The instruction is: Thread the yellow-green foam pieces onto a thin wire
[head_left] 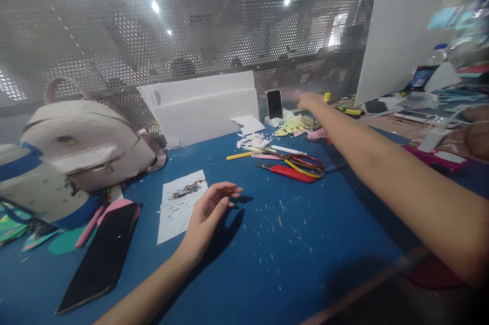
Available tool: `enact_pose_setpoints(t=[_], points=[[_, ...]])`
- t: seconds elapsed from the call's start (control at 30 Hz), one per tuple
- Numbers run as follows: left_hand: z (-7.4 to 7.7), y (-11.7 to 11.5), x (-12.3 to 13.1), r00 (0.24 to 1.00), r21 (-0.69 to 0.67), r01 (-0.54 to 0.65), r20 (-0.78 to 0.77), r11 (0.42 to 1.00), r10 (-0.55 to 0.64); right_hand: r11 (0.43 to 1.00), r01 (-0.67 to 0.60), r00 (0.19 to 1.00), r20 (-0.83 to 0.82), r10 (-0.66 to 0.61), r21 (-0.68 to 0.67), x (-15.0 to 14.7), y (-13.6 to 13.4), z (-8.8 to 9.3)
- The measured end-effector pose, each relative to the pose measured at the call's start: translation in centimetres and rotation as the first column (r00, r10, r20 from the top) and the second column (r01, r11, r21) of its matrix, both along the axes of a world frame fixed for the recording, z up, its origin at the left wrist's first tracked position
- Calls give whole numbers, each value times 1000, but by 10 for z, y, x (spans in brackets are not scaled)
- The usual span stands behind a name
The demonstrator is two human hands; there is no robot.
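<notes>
My left hand [212, 210] hovers over the blue table with nothing in it. Its fingers are loosely bent and apart from the thumb, beside a white paper sheet [168, 228] sprinkled with small coloured bits. My right arm stretches far forward, and my right hand [310, 102] is at the back near a pile of pale yellow strips [296, 125]. Its fingers are turned away and hidden, so whether they grip anything does not show. Between the hands lie red-and-yellow-handled scissors [305, 163], a red-handled cutter [294, 174], a yellow stick [240, 155] and white scraps [252, 141].
White foam boards [206, 111] lean on the perforated metal partition [214, 24]. A small phone [274, 105] stands upright at the back. On the left are a pale backpack [80, 136], a large dark phone [101, 256] and a blue-and-white container [42, 187]. Another person's hand [479, 134] shows at far right.
</notes>
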State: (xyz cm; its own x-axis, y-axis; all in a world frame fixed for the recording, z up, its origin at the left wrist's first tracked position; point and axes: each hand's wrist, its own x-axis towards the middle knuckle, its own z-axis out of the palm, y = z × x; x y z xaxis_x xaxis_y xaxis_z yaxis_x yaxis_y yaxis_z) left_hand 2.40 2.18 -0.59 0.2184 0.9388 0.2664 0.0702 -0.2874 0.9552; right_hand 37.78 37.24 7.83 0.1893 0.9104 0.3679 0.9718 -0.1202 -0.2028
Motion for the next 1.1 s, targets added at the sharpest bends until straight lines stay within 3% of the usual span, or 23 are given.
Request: enact_pose_setpoints(t=[0.2,0.33,0.6,0.83,1.1], points=[[5,-6,3,994,57,26,-104,998,-20,976,-183,976,138,166,117,-43,-8,-11],[6,-9,4,983,81,37,-183,996,-21,948,-274,957,141,253,159,-69,-4,-25],[6,-9,5,973,101,20,-233,995,4,986,-151,982,-101,157,67,-89,28,-50],[6,-9,4,969,75,44,-245,996,-24,990,-123,967,-215,135,67,-100,40,-64],[4,-9,3,966,75,27,-259,997,-6,979,-3,965,-257,56,202,-111,30,-76]])
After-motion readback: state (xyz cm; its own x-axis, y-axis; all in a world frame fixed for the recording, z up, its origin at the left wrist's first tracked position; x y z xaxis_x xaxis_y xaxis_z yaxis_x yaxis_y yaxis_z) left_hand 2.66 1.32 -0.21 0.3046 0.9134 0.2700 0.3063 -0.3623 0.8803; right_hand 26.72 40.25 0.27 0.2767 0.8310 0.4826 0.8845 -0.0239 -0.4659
